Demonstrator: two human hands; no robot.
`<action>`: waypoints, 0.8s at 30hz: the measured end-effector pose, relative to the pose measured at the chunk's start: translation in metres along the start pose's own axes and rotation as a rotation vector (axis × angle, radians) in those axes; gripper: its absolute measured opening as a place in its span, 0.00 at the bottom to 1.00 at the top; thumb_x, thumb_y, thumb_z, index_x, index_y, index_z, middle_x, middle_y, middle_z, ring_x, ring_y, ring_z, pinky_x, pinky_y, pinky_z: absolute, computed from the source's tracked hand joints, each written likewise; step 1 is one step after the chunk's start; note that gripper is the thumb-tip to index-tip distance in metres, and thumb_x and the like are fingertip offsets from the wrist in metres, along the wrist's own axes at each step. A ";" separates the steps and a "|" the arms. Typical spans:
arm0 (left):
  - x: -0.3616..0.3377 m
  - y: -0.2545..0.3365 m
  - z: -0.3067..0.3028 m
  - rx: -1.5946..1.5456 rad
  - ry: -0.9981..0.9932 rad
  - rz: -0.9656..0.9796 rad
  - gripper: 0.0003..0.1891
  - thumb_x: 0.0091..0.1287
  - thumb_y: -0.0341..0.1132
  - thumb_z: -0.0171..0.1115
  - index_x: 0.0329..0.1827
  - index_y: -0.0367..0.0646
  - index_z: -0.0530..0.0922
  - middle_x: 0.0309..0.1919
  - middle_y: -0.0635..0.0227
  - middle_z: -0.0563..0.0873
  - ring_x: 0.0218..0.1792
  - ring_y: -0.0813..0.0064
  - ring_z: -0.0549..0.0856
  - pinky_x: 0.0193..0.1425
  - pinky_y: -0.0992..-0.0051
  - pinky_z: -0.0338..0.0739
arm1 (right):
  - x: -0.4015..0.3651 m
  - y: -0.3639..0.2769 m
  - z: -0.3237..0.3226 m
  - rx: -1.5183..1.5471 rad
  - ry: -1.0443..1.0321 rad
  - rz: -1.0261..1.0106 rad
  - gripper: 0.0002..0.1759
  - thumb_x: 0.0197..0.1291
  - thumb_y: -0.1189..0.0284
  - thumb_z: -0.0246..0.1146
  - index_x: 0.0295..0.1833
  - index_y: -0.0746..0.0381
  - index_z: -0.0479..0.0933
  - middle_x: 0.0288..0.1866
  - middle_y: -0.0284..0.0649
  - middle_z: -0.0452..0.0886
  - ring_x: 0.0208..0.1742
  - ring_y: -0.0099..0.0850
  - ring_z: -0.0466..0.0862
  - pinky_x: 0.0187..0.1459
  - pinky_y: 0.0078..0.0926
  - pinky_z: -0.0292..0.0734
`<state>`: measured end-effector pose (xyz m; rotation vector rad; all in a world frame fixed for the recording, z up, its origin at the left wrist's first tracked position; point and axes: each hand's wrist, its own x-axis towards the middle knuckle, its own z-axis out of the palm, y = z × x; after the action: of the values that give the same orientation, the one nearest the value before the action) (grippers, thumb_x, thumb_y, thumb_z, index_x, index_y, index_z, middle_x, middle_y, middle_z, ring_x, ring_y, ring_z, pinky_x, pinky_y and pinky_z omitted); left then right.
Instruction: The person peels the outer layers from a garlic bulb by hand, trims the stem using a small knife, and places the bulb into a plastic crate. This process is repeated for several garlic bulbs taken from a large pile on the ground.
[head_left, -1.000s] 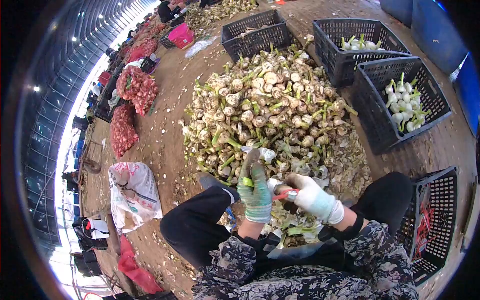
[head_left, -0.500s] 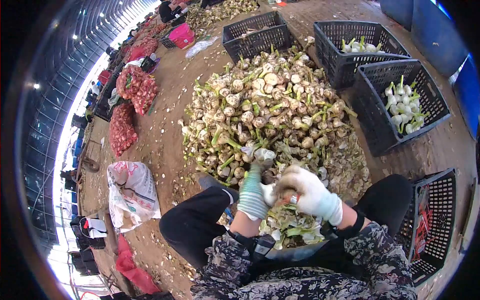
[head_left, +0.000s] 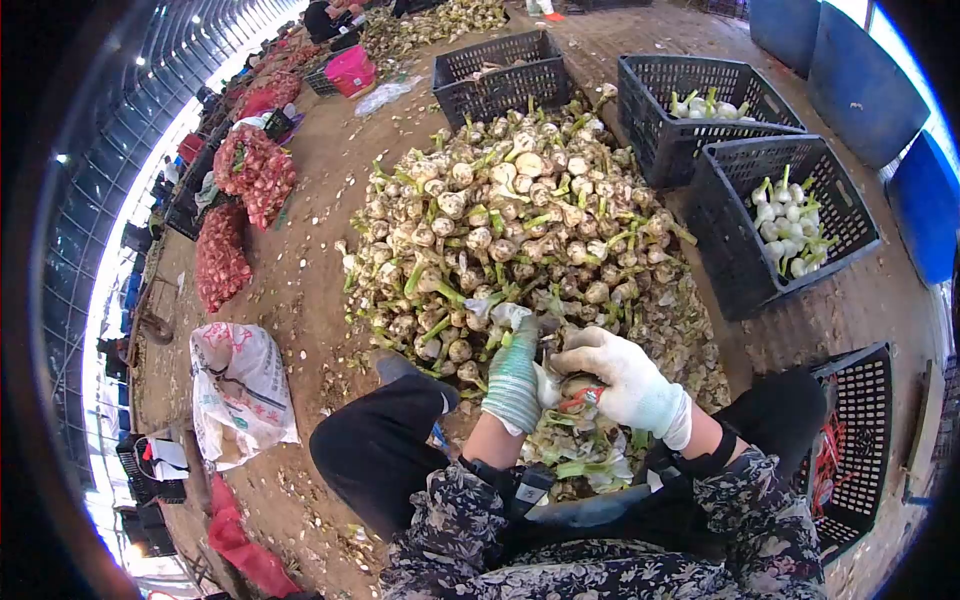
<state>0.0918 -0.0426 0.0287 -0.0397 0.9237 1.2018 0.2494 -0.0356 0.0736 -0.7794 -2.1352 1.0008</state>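
My left hand, in a striped green and white glove, is closed around a garlic bulb with pale, peeled-looking skin. Close against it on the right is my right hand, in a white glove, fingers curled round a small tool with an orange-red handle; its working end is hidden. Both hands meet above a heap of green and white leaf trimmings between my knees. Just beyond them rises a large pile of untrimmed garlic with stalks and soil on it.
Black crates holding white garlic stand at the right, with another black crate behind the pile. Near my right knee is a crate with red strings. On the left lie a white sack and red net bags.
The camera view has shifted slightly, so the crates and pile sit a little further left. My hands stay together at the bulb, and the right fingers have moved slightly over the tool.
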 end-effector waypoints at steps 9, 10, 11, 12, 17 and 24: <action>0.010 0.011 -0.010 -0.299 -0.307 0.074 0.21 0.67 0.49 0.46 0.50 0.40 0.73 0.16 0.77 0.71 0.20 0.78 0.68 0.33 0.71 0.74 | -0.054 -0.011 0.022 -0.409 -0.991 0.409 0.13 0.45 0.65 0.58 0.36 0.61 0.77 0.30 0.43 0.76 0.36 0.43 0.79 0.40 0.37 0.74; 0.002 0.011 -0.001 -0.342 -0.454 0.059 0.22 0.67 0.49 0.44 0.52 0.39 0.72 0.15 0.78 0.68 0.19 0.79 0.65 0.39 0.68 0.72 | -0.053 -0.008 0.009 -0.630 -0.855 0.331 0.14 0.48 0.63 0.57 0.36 0.61 0.77 0.32 0.44 0.77 0.38 0.42 0.79 0.40 0.38 0.74; -0.005 0.010 0.009 -0.350 -0.458 0.054 0.22 0.67 0.49 0.44 0.52 0.39 0.72 0.15 0.78 0.68 0.19 0.79 0.65 0.39 0.68 0.72 | -0.051 0.001 0.005 -0.716 -0.586 0.321 0.13 0.49 0.64 0.58 0.34 0.62 0.76 0.37 0.47 0.77 0.40 0.43 0.78 0.43 0.38 0.74; -0.012 0.007 0.018 -0.308 -0.386 0.128 0.22 0.67 0.49 0.44 0.53 0.40 0.72 0.15 0.78 0.69 0.19 0.79 0.65 0.40 0.68 0.71 | -0.045 0.003 -0.004 -0.507 -0.347 0.285 0.14 0.50 0.64 0.59 0.36 0.63 0.76 0.39 0.45 0.77 0.42 0.41 0.78 0.43 0.36 0.74; -0.012 0.004 0.013 -0.153 -0.396 0.259 0.21 0.66 0.44 0.49 0.56 0.39 0.70 0.18 0.76 0.73 0.25 0.75 0.73 0.37 0.72 0.74 | -0.011 -0.021 -0.008 0.641 0.066 0.357 0.28 0.54 0.62 0.63 0.55 0.67 0.65 0.43 0.37 0.75 0.46 0.28 0.75 0.44 0.25 0.73; -0.016 0.007 0.010 -0.007 -0.200 0.248 0.15 0.64 0.36 0.53 0.52 0.42 0.73 0.27 0.71 0.79 0.25 0.80 0.78 0.28 0.78 0.75 | -0.005 -0.013 0.030 0.480 0.277 0.291 0.25 0.51 0.75 0.64 0.52 0.70 0.63 0.46 0.42 0.72 0.46 0.25 0.74 0.43 0.25 0.74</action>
<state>0.0911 -0.0473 0.0484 0.1913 0.7636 1.4101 0.2266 -0.0587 0.0678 -0.9332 -1.4878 1.3968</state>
